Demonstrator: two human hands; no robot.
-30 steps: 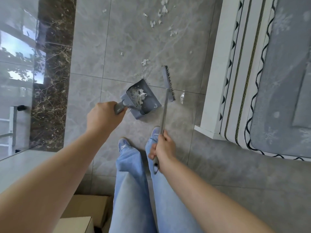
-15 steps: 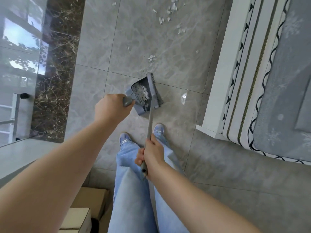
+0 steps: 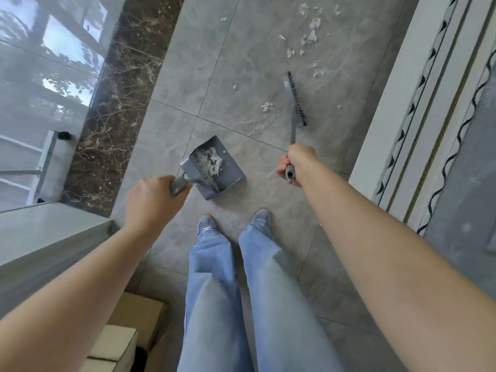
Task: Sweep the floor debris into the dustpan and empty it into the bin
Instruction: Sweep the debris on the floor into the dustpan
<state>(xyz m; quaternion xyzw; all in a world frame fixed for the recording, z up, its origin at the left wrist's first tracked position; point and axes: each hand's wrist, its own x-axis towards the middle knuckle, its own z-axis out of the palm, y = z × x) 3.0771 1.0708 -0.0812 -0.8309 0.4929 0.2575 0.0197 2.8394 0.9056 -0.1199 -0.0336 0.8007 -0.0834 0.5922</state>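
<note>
I'm holding the dustpan (image 3: pixel 214 167) low in my left hand (image 3: pixel 150 202) and the brush (image 3: pixel 295 103) out ahead in my right hand (image 3: pixel 295 163).

My left arm is reaching forward and down, fingers curling round the dustpan's handle, and the pan is sitting just ahead of my shoes (image 3: pixel 233 222) with white scraps piling against its comb edge. My right arm is stretching out further to the right, fist wrapping the brush's grip, its bristle head pointing away from me over the floor (image 3: pixel 241 63). Loose debris (image 3: pixel 311 36) is lying beyond the brush, with one scrap (image 3: pixel 266 106) just left of the bristles. The bed (image 3: pixel 442 130) is running along my right.
</note>
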